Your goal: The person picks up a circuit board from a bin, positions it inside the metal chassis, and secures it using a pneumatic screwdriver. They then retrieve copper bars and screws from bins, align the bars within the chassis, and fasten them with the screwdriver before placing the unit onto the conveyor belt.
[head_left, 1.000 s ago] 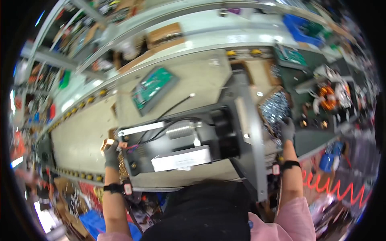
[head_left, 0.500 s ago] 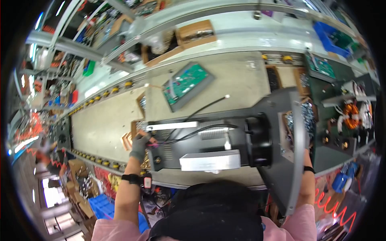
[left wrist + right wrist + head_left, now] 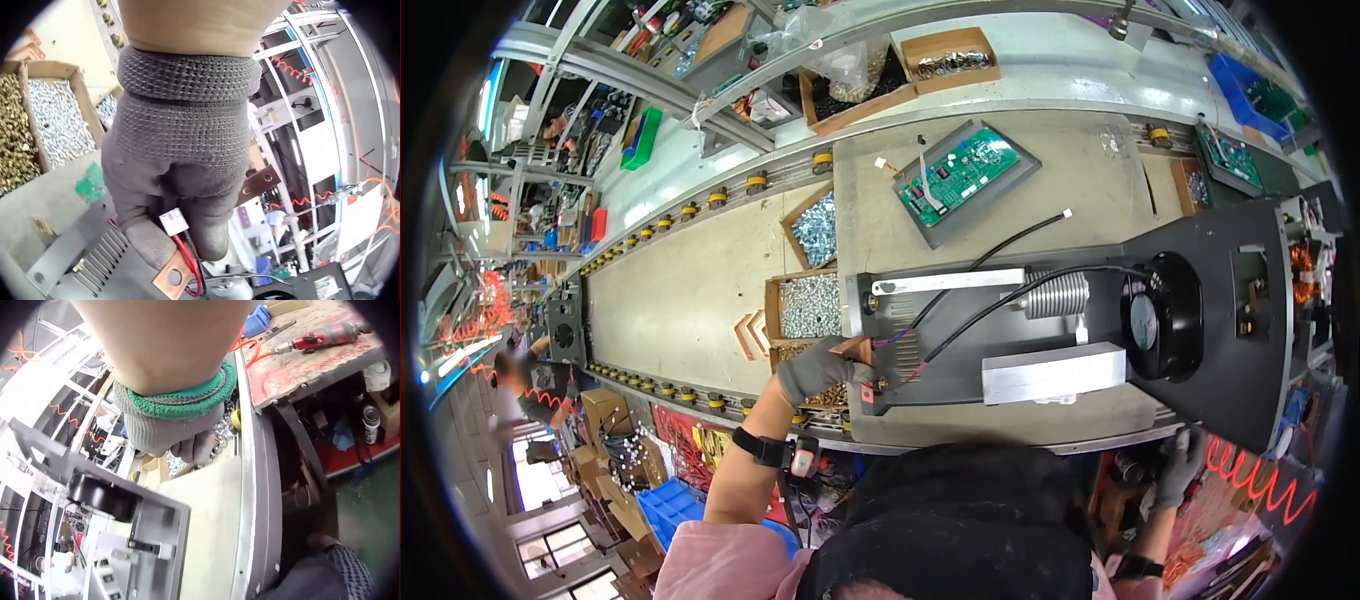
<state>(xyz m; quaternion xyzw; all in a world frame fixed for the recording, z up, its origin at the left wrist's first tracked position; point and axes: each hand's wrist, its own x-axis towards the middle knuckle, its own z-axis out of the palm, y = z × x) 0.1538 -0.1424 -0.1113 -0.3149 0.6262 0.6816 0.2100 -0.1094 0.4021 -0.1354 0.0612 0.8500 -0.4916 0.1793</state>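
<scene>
A dark grey metal chassis point(image 3: 955, 372) lies across the bench, carrying a round black fan point(image 3: 1145, 322), a ribbed silver cylinder point(image 3: 1057, 295) and black cables. At its left end my gloved left hand point(image 3: 818, 372) pinches a flat copper bar point(image 3: 172, 276) with a hole in it. Beside those fingers is a white connector point(image 3: 174, 222) on red and black wires. My gloved right hand point(image 3: 1180, 470) is by the bench's front edge, below the chassis's right end. Its fingers look curled in the right wrist view; I cannot tell whether they hold anything.
Boxes of small metal fasteners, one with a cardboard rim point(image 3: 772, 310), stand left of the chassis. Bent copper pieces point(image 3: 750, 335) lie farther left. Behind the chassis is a green circuit board point(image 3: 965, 175) on a grey plate. A red coiled hose point(image 3: 1265, 480) hangs at the right.
The head view has swung left, so the chassis appears farther right. My right hand has come from the screw box to the bench's front edge. The left hand stays at the chassis's left end.
</scene>
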